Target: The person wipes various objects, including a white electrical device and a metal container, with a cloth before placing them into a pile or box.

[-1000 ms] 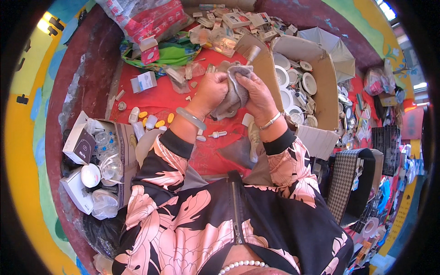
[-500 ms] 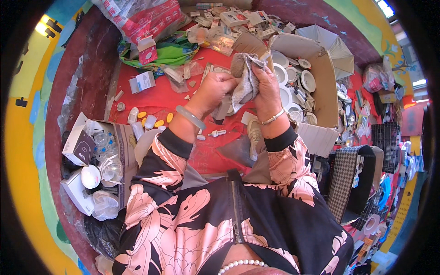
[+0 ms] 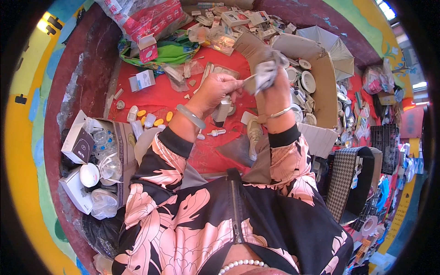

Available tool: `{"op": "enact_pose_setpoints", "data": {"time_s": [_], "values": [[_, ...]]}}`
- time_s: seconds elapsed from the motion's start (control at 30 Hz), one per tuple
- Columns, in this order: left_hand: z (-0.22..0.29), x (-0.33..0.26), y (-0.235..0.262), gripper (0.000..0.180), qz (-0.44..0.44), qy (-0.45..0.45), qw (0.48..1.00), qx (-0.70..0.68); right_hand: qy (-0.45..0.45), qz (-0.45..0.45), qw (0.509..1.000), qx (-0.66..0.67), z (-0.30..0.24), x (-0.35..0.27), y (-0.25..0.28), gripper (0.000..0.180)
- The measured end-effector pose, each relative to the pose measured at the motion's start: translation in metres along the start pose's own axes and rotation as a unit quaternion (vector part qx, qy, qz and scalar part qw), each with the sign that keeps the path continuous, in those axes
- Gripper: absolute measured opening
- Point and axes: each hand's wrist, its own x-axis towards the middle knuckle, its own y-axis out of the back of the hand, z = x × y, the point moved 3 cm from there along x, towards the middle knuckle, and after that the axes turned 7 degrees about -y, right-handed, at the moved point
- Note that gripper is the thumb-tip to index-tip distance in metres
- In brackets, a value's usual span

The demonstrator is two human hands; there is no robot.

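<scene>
My left hand (image 3: 219, 90) is closed in a pinch on a thin pale stick-like piece (image 3: 250, 78), whose far end reaches to the cloth; its exact kind is not clear. In my right hand (image 3: 280, 91) is a bunched grey cloth (image 3: 266, 71), smeared by motion. Just below my left hand a small pale box (image 3: 222, 111) stands on the red ground cloth (image 3: 206, 153). Right beside my right hand is an open cardboard box (image 3: 323, 91) full of round white lamp fittings (image 3: 308, 81).
Small boxes (image 3: 236, 18) are heaped at the back. Yellow and white pieces (image 3: 158, 122) lie left of my left forearm. A carton (image 3: 126, 146) with clear plastic items stands at the left, a checked box (image 3: 346, 181) at the right. My shoe (image 3: 253, 137) is between my arms.
My right hand has moved right with the grey cloth, away from my left hand. The thin pale piece now shows between them. My left hand has barely moved.
</scene>
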Motion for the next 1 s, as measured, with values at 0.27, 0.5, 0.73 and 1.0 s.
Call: {"op": "enact_pose_setpoints", "data": {"time_s": [0.27,0.5,0.73,1.0], "values": [[0.012,-0.004,0.016,0.022,0.09,-0.039,0.992,-0.083,0.069,0.016,0.995,-0.073,-0.039,-0.01,-0.02,0.04],[0.003,0.002,-0.002,0.019,0.081,-0.195,0.948,0.237,-0.009,-0.021,0.989,-0.145,0.024,-0.032,-0.073,0.026],[-0.008,0.003,-0.01,0.022,0.017,-0.149,0.948,0.282,0.043,0.102,0.981,-0.161,0.021,-0.023,-0.038,0.015],[-0.012,0.005,-0.015,0.024,0.002,-0.057,0.988,0.141,0.027,0.142,0.985,-0.09,0.019,-0.017,-0.029,0.016]]}}
